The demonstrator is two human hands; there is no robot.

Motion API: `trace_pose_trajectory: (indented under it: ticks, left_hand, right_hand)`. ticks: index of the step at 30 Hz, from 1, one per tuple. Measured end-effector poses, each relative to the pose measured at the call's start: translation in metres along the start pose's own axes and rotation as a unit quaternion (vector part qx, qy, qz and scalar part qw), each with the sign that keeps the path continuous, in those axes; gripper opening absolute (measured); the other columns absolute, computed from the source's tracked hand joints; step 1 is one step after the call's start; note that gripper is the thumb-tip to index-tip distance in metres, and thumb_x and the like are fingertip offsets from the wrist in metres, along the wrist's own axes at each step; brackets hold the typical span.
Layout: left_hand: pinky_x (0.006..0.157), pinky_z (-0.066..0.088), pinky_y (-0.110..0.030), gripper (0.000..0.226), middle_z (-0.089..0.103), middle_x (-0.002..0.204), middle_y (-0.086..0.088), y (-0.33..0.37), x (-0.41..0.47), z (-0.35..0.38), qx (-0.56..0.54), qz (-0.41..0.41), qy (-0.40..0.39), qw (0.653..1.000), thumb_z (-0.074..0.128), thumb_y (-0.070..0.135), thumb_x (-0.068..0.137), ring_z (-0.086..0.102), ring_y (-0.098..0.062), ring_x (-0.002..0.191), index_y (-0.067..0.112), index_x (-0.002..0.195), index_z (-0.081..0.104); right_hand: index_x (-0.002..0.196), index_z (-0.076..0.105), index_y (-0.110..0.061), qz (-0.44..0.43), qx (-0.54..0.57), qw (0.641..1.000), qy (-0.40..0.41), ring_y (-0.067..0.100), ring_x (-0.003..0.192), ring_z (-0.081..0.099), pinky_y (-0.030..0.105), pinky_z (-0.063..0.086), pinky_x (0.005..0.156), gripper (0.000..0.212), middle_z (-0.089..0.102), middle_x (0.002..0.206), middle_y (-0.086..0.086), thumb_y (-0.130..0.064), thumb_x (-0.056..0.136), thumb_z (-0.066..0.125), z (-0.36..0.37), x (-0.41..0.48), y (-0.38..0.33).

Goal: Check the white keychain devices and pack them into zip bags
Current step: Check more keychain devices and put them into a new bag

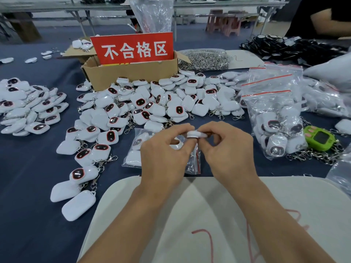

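We see both hands meeting above the table's middle. The left hand (163, 154) and right hand (228, 149) each pinch one white keychain device (195, 134) between thumb and fingertips, edge-on to the camera, held off the blue cloth (28, 177). We cannot tell which face is up.

Right below the hands lies a zip bag (192, 164) with a red seal strip, flat on the cloth. It has white devices inside and is partly hidden by the left hand.

Behind it is a big loose pile of devices (152, 103), with a second pile (28, 107) at the left. A cardboard box (133, 74) with a red sign (133, 48) stands behind the centre pile.

At the right, filled zip bags (275, 120) are heaped, with a green gadget (321, 138) just beside them. Metal clasps (205, 59) are heaped beyond the box. A white sheet (190, 215) lies under the forearms.
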State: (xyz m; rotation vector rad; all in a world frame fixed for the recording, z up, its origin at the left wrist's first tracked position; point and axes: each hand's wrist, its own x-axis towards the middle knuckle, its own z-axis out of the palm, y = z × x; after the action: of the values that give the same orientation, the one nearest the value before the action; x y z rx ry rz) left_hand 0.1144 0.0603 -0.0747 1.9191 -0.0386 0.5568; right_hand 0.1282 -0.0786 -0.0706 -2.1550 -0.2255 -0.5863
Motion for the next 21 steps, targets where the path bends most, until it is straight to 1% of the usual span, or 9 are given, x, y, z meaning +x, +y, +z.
trace_pose_trajectory:
  ticks: [2, 5, 8, 10, 12, 15, 16, 18, 21]
  left_hand:
    - [0.081, 0.051, -0.019, 0.026, 0.070, 0.086, 0.034, 0.001, -0.001, 0.000, 0.025, 0.005, 0.005, 1.000, 0.084, 0.024, 0.081, 0.068, 0.000, 0.086, 0.047, 0.090, 0.075]
    - [0.078, 0.050, -0.019, 0.036, 0.068, 0.082, 0.038, 0.000, 0.000, 0.000, 0.052, -0.007, 0.007, 0.999, 0.084, 0.025, 0.080, 0.068, -0.001, 0.083, 0.057, 0.081, 0.068]
    - [0.082, 0.055, -0.025, 0.035, 0.070, 0.083, 0.034, -0.004, 0.001, 0.002, 0.034, -0.014, -0.002, 0.999, 0.083, 0.021, 0.082, 0.070, -0.001, 0.085, 0.054, 0.083, 0.070]
    - [0.084, 0.058, -0.030, 0.035, 0.072, 0.088, 0.030, -0.006, 0.002, 0.003, 0.020, -0.005, -0.008, 1.000, 0.080, 0.018, 0.084, 0.070, 0.000, 0.087, 0.052, 0.088, 0.071]
    - [0.085, 0.056, -0.028, 0.036, 0.074, 0.099, 0.025, -0.008, 0.001, 0.003, 0.044, 0.038, 0.000, 0.998, 0.078, 0.018, 0.085, 0.068, -0.001, 0.087, 0.049, 0.103, 0.073]
    - [0.097, 0.042, -0.009, 0.053, 0.070, 0.119, 0.014, -0.011, 0.000, 0.003, 0.169, 0.194, 0.030, 0.966, 0.077, 0.002, 0.079, 0.062, -0.005, 0.107, 0.028, 0.124, 0.071]
    - [0.100, 0.039, -0.007, 0.055, 0.071, 0.123, 0.011, -0.012, 0.000, 0.004, 0.181, 0.223, 0.025, 0.958, 0.075, -0.004, 0.075, 0.061, -0.007, 0.113, 0.023, 0.123, 0.073]
    - [0.100, 0.044, -0.015, 0.047, 0.073, 0.122, 0.007, -0.013, -0.001, 0.005, 0.180, 0.235, 0.024, 0.955, 0.075, -0.004, 0.076, 0.063, -0.010, 0.115, 0.021, 0.116, 0.077]
    - [0.092, 0.048, -0.021, 0.025, 0.076, 0.110, 0.007, -0.013, -0.002, 0.005, 0.144, 0.203, 0.029, 0.968, 0.073, 0.016, 0.089, 0.065, -0.010, 0.104, 0.018, 0.113, 0.078]
  right_hand:
    - [0.087, 0.078, -0.018, -0.025, -0.002, 0.999, 0.046, -0.003, 0.075, 0.052, 0.010, 0.041, 0.073, 0.022, 0.062, 0.078, -0.020, 0.000, 0.076, 0.081, 0.000, 0.000, 0.000]
    - [0.087, 0.080, -0.012, -0.055, -0.012, 0.995, 0.082, 0.004, 0.084, 0.057, 0.015, 0.047, 0.081, 0.023, 0.070, 0.088, -0.007, 0.005, 0.072, 0.083, 0.000, 0.000, -0.001]
    - [0.088, 0.080, -0.014, -0.076, -0.020, 0.993, 0.092, 0.010, 0.090, 0.061, 0.014, 0.045, 0.083, 0.023, 0.069, 0.088, -0.012, 0.002, 0.072, 0.084, -0.001, 0.000, 0.000]
    - [0.088, 0.079, -0.021, -0.031, 0.013, 0.998, 0.061, 0.002, 0.085, 0.060, 0.010, 0.042, 0.078, 0.021, 0.066, 0.082, -0.021, -0.004, 0.076, 0.083, -0.002, 0.001, 0.001]
    - [0.084, 0.076, -0.028, 0.055, 0.088, 0.995, -0.009, 0.000, 0.071, 0.061, 0.012, 0.046, 0.070, 0.020, 0.070, 0.073, -0.015, -0.009, 0.081, 0.082, -0.001, 0.004, 0.003]
    - [0.085, 0.076, -0.026, 0.126, 0.182, 0.972, -0.072, 0.003, 0.062, 0.063, 0.020, 0.050, 0.064, 0.015, 0.074, 0.071, -0.008, -0.012, 0.084, 0.079, 0.000, 0.007, 0.004]
    - [0.088, 0.076, -0.025, 0.140, 0.212, 0.964, -0.082, 0.004, 0.059, 0.061, 0.019, 0.048, 0.061, 0.013, 0.074, 0.068, -0.006, -0.012, 0.087, 0.077, 0.000, 0.007, 0.003]
    - [0.090, 0.074, -0.025, 0.175, 0.269, 0.943, -0.087, 0.005, 0.054, 0.056, 0.016, 0.045, 0.055, 0.013, 0.071, 0.064, -0.004, -0.012, 0.091, 0.072, 0.000, 0.007, 0.002]
    - [0.078, 0.072, -0.024, 0.220, 0.316, 0.920, -0.078, 0.012, 0.057, 0.054, 0.019, 0.046, 0.052, 0.019, 0.069, 0.064, 0.003, -0.017, 0.095, 0.067, -0.004, 0.009, -0.001]
